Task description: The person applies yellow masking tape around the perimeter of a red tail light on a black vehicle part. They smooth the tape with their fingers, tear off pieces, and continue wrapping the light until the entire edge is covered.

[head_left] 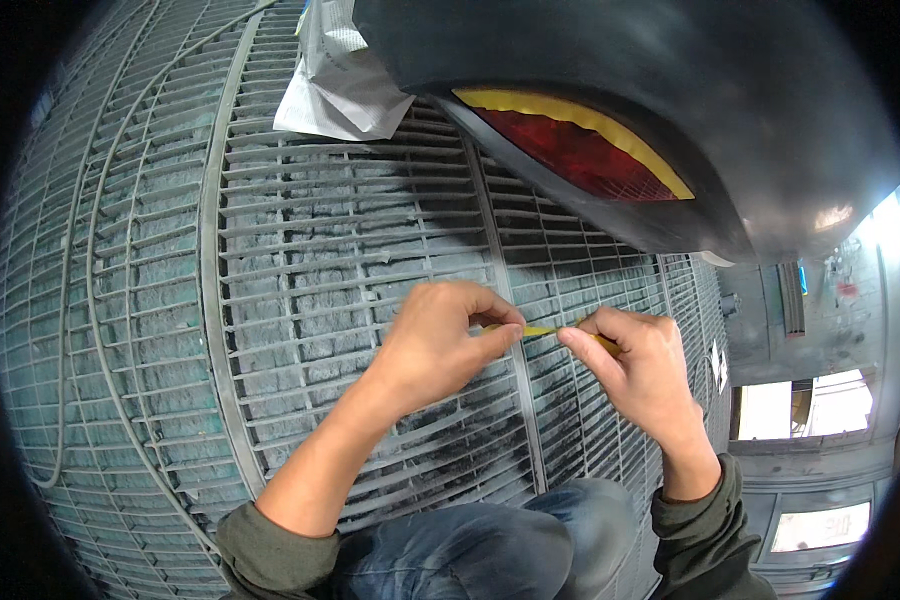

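Observation:
A short strip of yellow masking tape (538, 331) is stretched between my two hands, above the floor grating. My left hand (442, 335) pinches one end between thumb and fingertips. The other end is pinched by my right hand (635, 365), and a bit of yellow shows under its fingers. Beyond them is a dark car body panel (630, 60) with a red tail light (570, 150) set in it. More yellow tape (580, 113) runs along the light's upper edge; the lower edge shows none. Neither hand touches the panel.
Crumpled masking paper (340, 90) hangs by the panel's left end. Metal floor grating (300, 230) spreads below, with a hose or cable (95, 270) lying across it at left. My knees (510, 545) are bent close beneath my hands. At right stands a wall with bright panels (805, 408).

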### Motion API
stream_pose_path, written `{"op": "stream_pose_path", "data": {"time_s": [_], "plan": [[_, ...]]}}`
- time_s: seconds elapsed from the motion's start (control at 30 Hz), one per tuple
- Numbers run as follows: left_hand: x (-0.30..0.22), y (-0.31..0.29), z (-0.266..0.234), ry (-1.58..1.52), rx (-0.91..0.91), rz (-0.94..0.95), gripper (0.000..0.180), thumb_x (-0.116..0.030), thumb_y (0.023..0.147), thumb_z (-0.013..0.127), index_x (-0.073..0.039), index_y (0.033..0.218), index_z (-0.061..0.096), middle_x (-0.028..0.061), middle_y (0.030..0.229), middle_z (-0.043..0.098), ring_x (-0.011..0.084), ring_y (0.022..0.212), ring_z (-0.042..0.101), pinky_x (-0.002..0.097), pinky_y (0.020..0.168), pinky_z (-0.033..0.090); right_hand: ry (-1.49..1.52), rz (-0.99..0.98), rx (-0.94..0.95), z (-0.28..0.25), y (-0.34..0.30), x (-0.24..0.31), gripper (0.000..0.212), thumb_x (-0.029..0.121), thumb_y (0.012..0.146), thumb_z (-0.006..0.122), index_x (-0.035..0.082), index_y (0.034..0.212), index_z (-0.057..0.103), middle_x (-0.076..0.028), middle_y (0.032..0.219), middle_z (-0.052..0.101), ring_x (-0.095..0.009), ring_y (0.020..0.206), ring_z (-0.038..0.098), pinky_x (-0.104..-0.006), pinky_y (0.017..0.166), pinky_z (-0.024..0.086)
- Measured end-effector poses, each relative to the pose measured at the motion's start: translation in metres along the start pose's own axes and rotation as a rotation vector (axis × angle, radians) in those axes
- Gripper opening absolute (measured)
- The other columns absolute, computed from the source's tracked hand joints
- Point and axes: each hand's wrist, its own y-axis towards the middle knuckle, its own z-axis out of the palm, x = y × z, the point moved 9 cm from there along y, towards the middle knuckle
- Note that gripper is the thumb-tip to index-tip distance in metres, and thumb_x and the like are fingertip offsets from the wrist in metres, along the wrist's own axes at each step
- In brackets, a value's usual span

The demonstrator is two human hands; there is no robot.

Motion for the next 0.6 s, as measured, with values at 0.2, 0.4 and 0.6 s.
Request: {"op": "stream_pose_path", "data": {"time_s": [0.2, 0.4, 0.6], "plan": [[0.007, 0.002, 0.009, -0.141, 0.005, -0.068, 0.023, -0.018, 0.087, 0.074, 0.003, 0.097, 0.077, 0.017, 0.09, 0.076, 0.0239, 0.088, 0.073, 0.0354, 0.083, 0.055, 0.055, 0.03, 0.002, -0.001, -0.007, -0.009, 0.027, 0.027, 0.093, 0.073, 0.003, 0.08, 0.071, -0.011, 0.059, 0.062, -0.028, 0.05, 0.061, -0.0366, 0.05, 0.046], [0.023, -0.005, 0.008, -0.534, -0.148, -0.167, 0.017, -0.01, 0.088, 0.075, 0.004, 0.097, 0.076, 0.0077, 0.087, 0.075, 0.0131, 0.08, 0.066, 0.0289, 0.076, 0.052, 0.332, 0.143, -0.039, 0.014, -0.011, -0.011, 0.022, 0.02, 0.092, 0.075, 0.002, 0.08, 0.073, -0.007, 0.056, 0.06, -0.015, 0.048, 0.057, -0.0297, 0.048, 0.041], [0.032, -0.014, -0.012, -0.822, -0.416, -0.176, 0.011, -0.009, 0.092, 0.071, -0.001, 0.099, 0.074, 0.0051, 0.095, 0.073, 0.013, 0.089, 0.066, 0.0255, 0.084, 0.05, 0.62, 0.351, -0.102, 0.032, -0.023, -0.027, 0.024, 0.018, 0.095, 0.073, 0.0, 0.08, 0.073, 0.002, 0.058, 0.06, -0.002, 0.053, 0.049, -0.0231, 0.049, 0.036]]}}
